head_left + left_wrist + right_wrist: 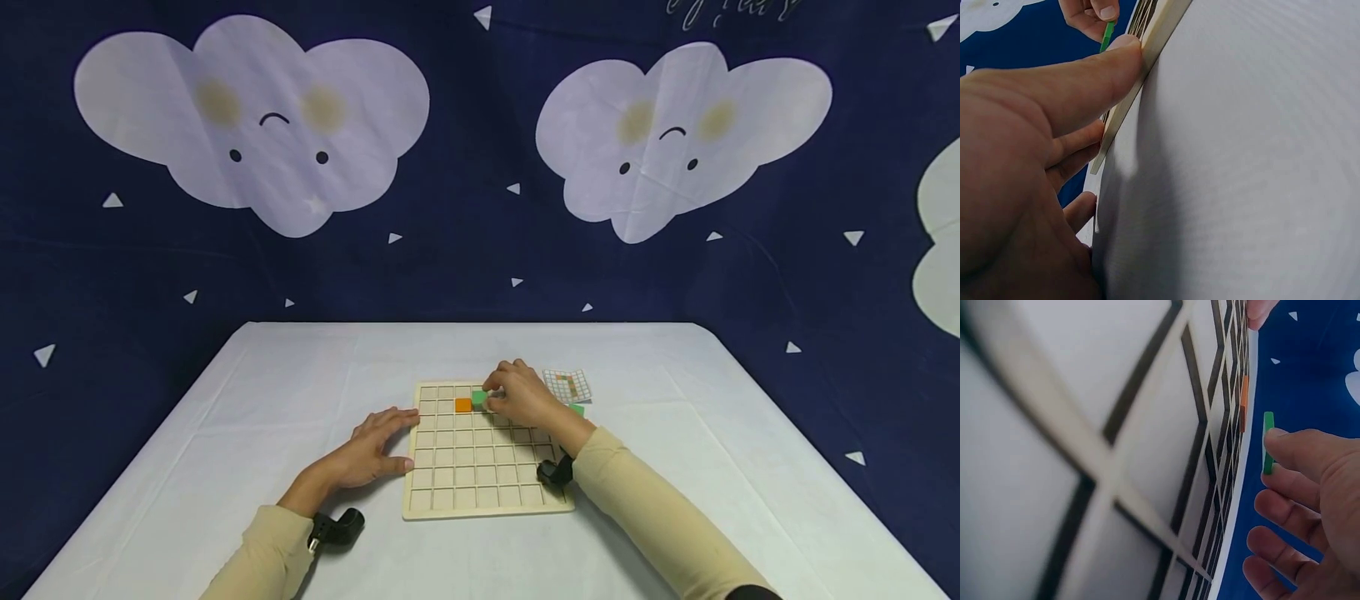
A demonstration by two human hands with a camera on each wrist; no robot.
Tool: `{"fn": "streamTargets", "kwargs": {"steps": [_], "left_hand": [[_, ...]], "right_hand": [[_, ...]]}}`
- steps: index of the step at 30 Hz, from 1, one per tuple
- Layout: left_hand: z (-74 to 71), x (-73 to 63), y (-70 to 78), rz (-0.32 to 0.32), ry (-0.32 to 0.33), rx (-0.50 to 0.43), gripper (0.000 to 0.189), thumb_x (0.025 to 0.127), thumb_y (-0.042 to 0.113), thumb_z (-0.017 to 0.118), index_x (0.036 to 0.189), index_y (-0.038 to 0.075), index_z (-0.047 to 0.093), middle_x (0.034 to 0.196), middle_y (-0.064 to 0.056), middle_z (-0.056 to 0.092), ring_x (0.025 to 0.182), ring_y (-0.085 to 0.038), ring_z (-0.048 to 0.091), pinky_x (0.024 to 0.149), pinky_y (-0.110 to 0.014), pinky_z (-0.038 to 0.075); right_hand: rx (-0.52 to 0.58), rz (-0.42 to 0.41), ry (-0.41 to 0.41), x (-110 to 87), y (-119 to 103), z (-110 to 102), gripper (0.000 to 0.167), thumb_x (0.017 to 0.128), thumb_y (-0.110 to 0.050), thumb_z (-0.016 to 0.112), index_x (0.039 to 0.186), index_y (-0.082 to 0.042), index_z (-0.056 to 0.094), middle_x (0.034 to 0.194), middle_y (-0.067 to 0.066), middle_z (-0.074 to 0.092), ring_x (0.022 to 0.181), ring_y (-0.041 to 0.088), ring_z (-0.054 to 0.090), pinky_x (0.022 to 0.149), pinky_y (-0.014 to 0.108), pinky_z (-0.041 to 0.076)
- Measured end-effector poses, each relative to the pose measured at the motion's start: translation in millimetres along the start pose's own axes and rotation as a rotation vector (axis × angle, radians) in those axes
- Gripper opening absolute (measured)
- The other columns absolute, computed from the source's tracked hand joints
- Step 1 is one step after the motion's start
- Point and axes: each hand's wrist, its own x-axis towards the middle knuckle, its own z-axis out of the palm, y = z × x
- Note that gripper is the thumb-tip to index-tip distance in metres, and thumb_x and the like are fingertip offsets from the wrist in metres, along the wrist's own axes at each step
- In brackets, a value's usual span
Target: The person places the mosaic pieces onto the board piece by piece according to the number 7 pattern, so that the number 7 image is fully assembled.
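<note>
A wooden grid board (465, 502) lies on the white table, with an orange square tile (462, 405) in one of its far cells. My right hand (522, 396) is over the far part of the board, pinching a green square tile (478, 397) between thumb and finger. In the right wrist view this green tile (1268, 442) stands edge-on, apart from the board's surface. My left hand (369, 450) rests at the board's left edge, its fingers and thumb extended and touching the rim. The right forearm hides part of the board's right side.
A small printed grid card (567, 386) with colored squares lies beyond the board's far right corner. Another green piece (576, 410) shows partly behind the right forearm. A dark blue cloth with clouds (480, 275) hangs behind the table.
</note>
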Motion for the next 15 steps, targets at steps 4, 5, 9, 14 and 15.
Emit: {"fn": "streamTargets", "kwargs": {"steps": [4,5,9,14,15], "left_hand": [[-0.3,0.1,0.7,-0.006,0.002,0.001,0.068,0.082,0.032,0.071,0.141,0.011,0.043,0.152,-0.012,0.032,0.141,-0.043,0.018,0.111,-0.066,0.009],[-0.3,0.1,0.8,-0.007,0.001,0.002,0.068,0.082,0.032,0.071,0.141,0.011,0.043,0.152,-0.012,0.032,0.141,-0.043,0.018,0.111,-0.066,0.009],[-0.2,-0.1,1.0,-0.007,-0.001,0.004,0.068,0.082,0.031,0.071,0.141,0.011,0.042,0.152,-0.012,0.032,0.141,-0.044,0.017,0.111,-0.066,0.009],[-0.5,-0.5,1.8,-0.004,-0.002,0.005,0.068,0.082,0.031,0.071,0.141,0.012,0.043,0.153,-0.012,0.031,0.142,-0.043,0.017,0.111,-0.067,0.009],[-0.5,-0.7,1.8,-0.003,-0.002,0.003,0.067,0.082,0.030,0.071,0.141,0.012,0.043,0.153,-0.012,0.031,0.142,-0.043,0.017,0.111,-0.067,0.009]], "right_hand": [[-0.005,0.006,-0.007,1.8,2.0,2.1,0.024,0.085,-0.026,0.070,0.105,-0.012,0.069,0.098,0.000,0.061,0.085,0.015,0.046,0.080,0.033,0.041],[-0.002,0.011,-0.011,2.2,2.4,2.5,0.024,0.085,-0.026,0.070,0.104,-0.012,0.069,0.097,-0.001,0.061,0.085,0.015,0.046,0.080,0.033,0.040],[0.014,0.030,-0.033,2.8,3.7,3.2,0.023,0.084,-0.027,0.071,0.103,-0.013,0.070,0.095,-0.002,0.061,0.085,0.014,0.046,0.081,0.033,0.040],[0.030,0.035,-0.061,2.5,5.6,3.5,0.023,0.084,-0.027,0.071,0.103,-0.014,0.070,0.095,-0.003,0.060,0.086,0.014,0.046,0.080,0.033,0.040],[0.033,0.032,-0.067,2.6,6.1,3.8,0.023,0.084,-0.027,0.071,0.103,-0.014,0.070,0.095,-0.003,0.060,0.086,0.014,0.046,0.079,0.033,0.040]]}}
